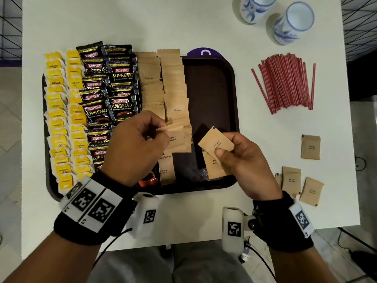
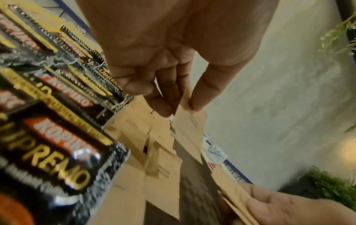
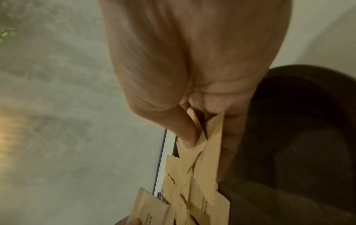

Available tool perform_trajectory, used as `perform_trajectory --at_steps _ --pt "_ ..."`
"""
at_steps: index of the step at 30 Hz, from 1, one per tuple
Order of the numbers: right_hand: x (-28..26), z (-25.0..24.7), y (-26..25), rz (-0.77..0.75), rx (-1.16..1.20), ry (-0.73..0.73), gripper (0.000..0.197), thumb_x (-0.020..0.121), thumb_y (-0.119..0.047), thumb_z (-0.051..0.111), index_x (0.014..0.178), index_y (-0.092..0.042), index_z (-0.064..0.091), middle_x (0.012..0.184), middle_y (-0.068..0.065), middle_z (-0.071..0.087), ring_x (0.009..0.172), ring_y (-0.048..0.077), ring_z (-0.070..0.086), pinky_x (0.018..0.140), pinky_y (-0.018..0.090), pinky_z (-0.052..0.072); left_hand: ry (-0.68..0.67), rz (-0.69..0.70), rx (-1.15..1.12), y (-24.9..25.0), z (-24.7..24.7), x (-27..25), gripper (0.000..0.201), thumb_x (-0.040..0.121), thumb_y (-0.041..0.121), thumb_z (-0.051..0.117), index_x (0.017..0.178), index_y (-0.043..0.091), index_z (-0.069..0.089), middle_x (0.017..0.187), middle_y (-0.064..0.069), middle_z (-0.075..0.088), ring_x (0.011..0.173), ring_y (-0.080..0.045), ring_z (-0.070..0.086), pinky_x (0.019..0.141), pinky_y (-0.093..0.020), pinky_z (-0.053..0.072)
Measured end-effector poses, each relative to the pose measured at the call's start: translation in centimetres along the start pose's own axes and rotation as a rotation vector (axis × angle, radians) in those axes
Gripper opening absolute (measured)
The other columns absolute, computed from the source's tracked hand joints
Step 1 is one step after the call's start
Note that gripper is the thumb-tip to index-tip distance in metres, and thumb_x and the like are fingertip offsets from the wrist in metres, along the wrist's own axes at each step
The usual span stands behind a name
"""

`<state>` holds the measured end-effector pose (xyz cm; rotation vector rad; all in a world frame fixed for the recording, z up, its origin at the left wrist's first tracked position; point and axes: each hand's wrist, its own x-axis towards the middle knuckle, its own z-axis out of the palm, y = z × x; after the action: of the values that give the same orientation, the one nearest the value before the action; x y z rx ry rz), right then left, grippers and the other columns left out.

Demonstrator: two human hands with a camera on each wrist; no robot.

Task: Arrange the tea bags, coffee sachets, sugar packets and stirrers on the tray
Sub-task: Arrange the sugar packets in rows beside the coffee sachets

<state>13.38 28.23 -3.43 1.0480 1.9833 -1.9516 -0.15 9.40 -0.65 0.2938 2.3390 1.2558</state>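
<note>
A dark tray holds two columns of yellow tea bags, black Kopiko coffee sachets and overlapping brown sugar packets. My left hand pinches one brown sugar packet over the lower end of the sugar columns; the left wrist view shows thumb and fingers pinching that packet. My right hand grips a few sugar packets above the tray's near right part, the same packets filling the right wrist view. Red stirrers lie on the table to the right.
Loose sugar packets lie on the white table right of the tray. Two blue-patterned white cups stand at the far right corner. A purple disc peeks out behind the tray.
</note>
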Motion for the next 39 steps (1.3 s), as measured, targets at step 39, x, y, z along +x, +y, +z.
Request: perform_trajectory --at_steps 39 --pt "-0.3 0.0 1.1 -0.053 0.050 0.003 0.030 0.089 0.000 0.069 0.115 -0.014 0.066 0.104 -0.003 0.077 0.098 0.010 0.072 0.080 0.025 0.057 -0.050 0.171 0.536 -1.3 4.5 0.8 0.023 0.079 0.012 0.072 0.102 0.013 0.068 0.102 -0.006 0.056 0.079 -0.029 0.062 0.072 -0.046 0.055"
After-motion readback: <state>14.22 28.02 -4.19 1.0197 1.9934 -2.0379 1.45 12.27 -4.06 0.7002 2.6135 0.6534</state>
